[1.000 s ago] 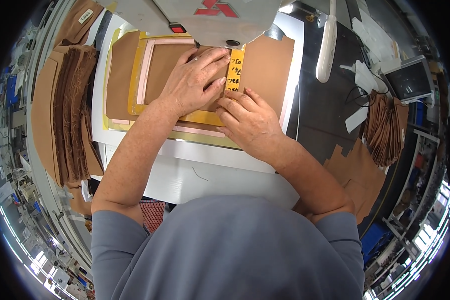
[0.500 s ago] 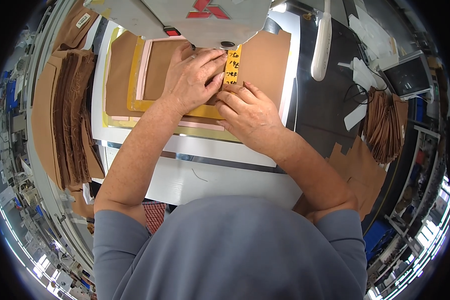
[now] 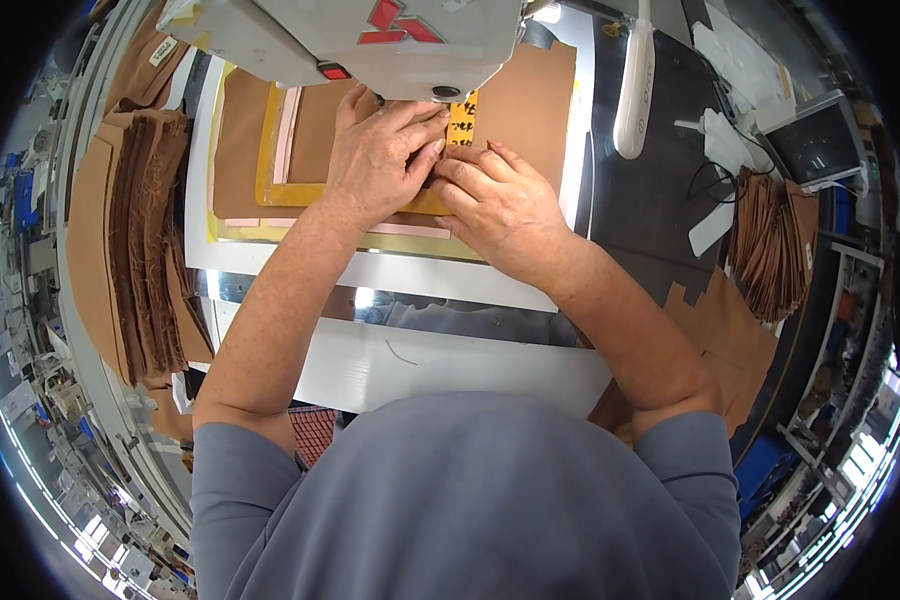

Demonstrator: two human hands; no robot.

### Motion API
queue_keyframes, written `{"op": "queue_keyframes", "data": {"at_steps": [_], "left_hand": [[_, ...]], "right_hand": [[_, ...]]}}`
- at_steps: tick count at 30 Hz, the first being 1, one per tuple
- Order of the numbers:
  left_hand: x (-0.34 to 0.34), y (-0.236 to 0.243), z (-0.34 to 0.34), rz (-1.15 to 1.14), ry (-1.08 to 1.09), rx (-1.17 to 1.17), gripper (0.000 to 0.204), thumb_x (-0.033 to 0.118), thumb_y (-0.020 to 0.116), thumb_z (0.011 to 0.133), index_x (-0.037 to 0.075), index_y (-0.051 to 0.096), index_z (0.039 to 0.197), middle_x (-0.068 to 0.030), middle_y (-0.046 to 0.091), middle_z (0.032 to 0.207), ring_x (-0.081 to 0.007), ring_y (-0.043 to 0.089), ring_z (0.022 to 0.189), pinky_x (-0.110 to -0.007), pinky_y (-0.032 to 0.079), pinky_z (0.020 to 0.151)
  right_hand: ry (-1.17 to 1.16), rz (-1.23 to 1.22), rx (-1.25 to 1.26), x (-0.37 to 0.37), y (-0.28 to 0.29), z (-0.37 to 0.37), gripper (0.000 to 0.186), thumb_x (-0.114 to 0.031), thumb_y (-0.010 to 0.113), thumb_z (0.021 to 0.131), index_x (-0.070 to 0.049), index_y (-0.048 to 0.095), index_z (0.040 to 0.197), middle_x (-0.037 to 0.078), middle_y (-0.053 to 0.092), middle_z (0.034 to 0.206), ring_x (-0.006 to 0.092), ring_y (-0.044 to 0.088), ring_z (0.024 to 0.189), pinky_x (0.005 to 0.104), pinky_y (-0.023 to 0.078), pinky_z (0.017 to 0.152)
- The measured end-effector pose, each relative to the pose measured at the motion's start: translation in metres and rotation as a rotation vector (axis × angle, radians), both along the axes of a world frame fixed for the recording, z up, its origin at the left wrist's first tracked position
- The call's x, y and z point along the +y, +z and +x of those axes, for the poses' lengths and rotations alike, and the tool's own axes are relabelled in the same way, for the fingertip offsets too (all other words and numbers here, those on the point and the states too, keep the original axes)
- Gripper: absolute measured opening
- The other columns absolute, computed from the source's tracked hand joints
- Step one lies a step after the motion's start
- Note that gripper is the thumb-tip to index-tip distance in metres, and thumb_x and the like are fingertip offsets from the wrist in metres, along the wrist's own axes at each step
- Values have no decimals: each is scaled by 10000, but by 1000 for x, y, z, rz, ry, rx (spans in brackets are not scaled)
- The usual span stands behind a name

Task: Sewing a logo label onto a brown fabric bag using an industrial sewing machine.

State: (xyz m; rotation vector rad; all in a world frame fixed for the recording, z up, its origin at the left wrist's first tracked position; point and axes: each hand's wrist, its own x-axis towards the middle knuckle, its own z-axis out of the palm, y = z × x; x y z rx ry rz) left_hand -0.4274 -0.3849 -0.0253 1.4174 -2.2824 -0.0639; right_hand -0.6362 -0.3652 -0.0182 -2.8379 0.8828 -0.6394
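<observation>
A flat yellow frame (image 3: 268,150) lies on a brown fabric panel (image 3: 525,110). More brown fabric shows inside the frame, along a pale pink strip. My left hand (image 3: 385,155) rests over the frame's right part, its fingers bent and the thumb tip close against the forefinger. Just to its right, my right hand (image 3: 500,205) curls its fingers at the near end of the frame's right bar, which bears handwritten marks. The fingertips of both hands nearly meet there. Whatever they pinch is too small or hidden to make out.
A grey machine head (image 3: 370,45) overhangs the far side of the work. Under the fabric is a white plate (image 3: 450,275) on the machine bed. Stacked brown pieces (image 3: 135,240) stand at left, with another bundle (image 3: 770,250) at right beside a small screen (image 3: 815,145).
The white plate, fabric and yellow frame have slid a little away from me, further under the machine head. Both hands stay at nearly the same spot in the picture.
</observation>
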Motion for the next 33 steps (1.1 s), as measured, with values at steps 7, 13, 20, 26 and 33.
{"op": "queue_keyframes", "data": {"at_steps": [7, 13, 20, 26, 33], "left_hand": [[5, -1, 2, 0, 37, -36, 293, 186, 674, 931, 191, 765, 1210, 42, 672, 1282, -150, 640, 1166, -571, 261, 1194], [14, 7, 6, 31, -21, -27, 362, 157, 663, 922, 165, 725, 1278, 15, 665, 1333, -161, 618, 1244, -567, 258, 1202], [18, 0, 17, 92, -51, 57, 330, 214, 690, 909, 123, 743, 1221, 8, 683, 1349, -138, 590, 1317, -494, 297, 1193], [13, -1, 20, 86, -90, 37, 332, 232, 695, 912, 139, 733, 1228, 6, 677, 1360, -148, 587, 1316, -483, 310, 1183], [3, 0, 21, 151, -93, 69, 321, 242, 701, 919, 185, 735, 1233, 14, 672, 1376, -169, 592, 1295, -501, 298, 1176]], "right_hand": [[-10, -2, -9, -9, -2, -1, 314, -292, 771, 846, -104, 657, 1070, 43, 652, 1226, 228, 578, 1256, 482, 469, 1105], [-20, 0, -5, -19, -6, -2, 326, -288, 771, 850, -105, 662, 1097, 41, 648, 1254, 233, 577, 1256, 479, 466, 1107], [-28, -53, -22, -27, -7, -2, 332, -280, 773, 854, -108, 669, 1118, 40, 642, 1259, 236, 594, 1214, 449, 467, 1105], [-82, -16, -20, -28, -7, -6, 348, -240, 764, 865, -104, 671, 1171, 49, 645, 1274, 224, 614, 1233, 410, 472, 1113], [-114, -24, -99, -35, -13, -11, 359, -160, 744, 863, -89, 669, 1206, 70, 653, 1301, 236, 624, 1269, 452, 490, 1112]]}}
